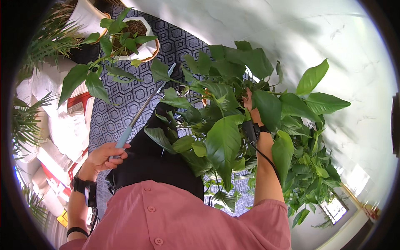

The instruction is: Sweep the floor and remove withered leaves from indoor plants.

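Note:
My left hand (pixel 108 156) is closed around the light blue grip of a long tool with a thin metal shaft (pixel 143 109). Its pale blue far end reaches up to the edge of the leaves, and I cannot make out what kind of tool it is. A large plant with broad green leaves (pixel 225 137) fills the space in front of me. Deep among that foliage is my right hand (pixel 249 102), its fingers mostly covered by leaves, so what it touches does not show. Both wrists carry black straps with small devices.
A white pot (pixel 148 49) with a smaller leafy plant stands at the far left. Pale wrapped bundles and a red-edged box (pixel 79 104) lie along the left, beside spiky fronds (pixel 31 123). A white marbled wall (pixel 354 62) bounds the right. The patterned carpet (pixel 112 129) lies below.

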The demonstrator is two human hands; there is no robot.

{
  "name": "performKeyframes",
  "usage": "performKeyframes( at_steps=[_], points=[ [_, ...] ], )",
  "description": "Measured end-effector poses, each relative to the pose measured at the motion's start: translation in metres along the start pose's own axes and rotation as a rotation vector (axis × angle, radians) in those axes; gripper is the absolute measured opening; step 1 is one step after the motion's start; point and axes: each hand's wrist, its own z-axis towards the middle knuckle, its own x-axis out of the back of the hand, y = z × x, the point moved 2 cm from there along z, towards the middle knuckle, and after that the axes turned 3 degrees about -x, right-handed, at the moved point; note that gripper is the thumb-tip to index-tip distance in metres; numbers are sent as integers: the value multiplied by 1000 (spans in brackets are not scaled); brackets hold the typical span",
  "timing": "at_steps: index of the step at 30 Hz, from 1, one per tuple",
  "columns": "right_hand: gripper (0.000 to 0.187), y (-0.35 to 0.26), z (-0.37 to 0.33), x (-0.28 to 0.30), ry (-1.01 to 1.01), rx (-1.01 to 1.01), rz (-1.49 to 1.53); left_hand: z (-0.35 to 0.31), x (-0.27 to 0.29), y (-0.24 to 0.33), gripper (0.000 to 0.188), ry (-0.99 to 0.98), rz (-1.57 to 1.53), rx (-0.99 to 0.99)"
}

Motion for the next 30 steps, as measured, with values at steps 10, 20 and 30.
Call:
performKeyframes(
  at_steps=[10,20,30],
  points=[
    [27,-44,-2,13,-160,-109,-185,6,26,13,27,49,-85,-126],
    [17,-58,-11,29,46,-120,-210,8,17,17,25,41,-75,-134],
    [17,-93,5,35,11,-225,-72,12,13,15,24,74,-38,-166]
  ],
)
